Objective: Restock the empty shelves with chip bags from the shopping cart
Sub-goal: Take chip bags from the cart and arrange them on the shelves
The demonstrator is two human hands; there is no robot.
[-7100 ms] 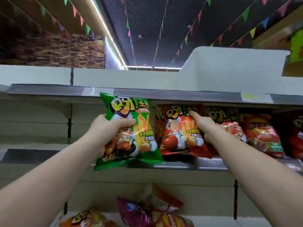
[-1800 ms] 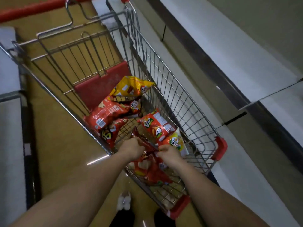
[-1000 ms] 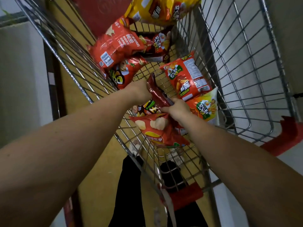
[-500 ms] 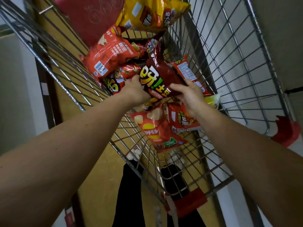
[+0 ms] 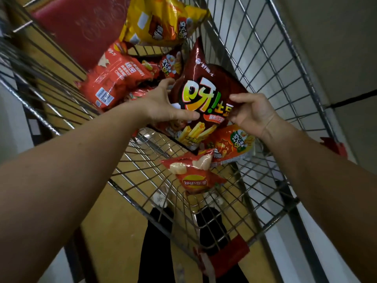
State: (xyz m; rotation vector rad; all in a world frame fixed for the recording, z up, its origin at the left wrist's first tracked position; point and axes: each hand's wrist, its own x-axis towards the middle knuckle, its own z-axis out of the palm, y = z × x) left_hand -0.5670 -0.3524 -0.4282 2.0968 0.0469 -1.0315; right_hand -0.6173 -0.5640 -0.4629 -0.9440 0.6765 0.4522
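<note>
Both hands on one dark red bag, raised above the cart floor. Our left hand clasps its left edge, thumb across the front, fingers behind. Our right hand pinches the right edge, fingers curled on the film. Several bags remain in the cart: a yellow bag at the far end, an orange bag left of it, a small red bag nearest us, another orange-and-white bag just under the held one. Risks as we judge them: slick film could slip from an edge pinch; a hard squeeze would crush chips; the lower corner might snag the bag beneath or the wire on lifting out. Shelves not in view.
</note>
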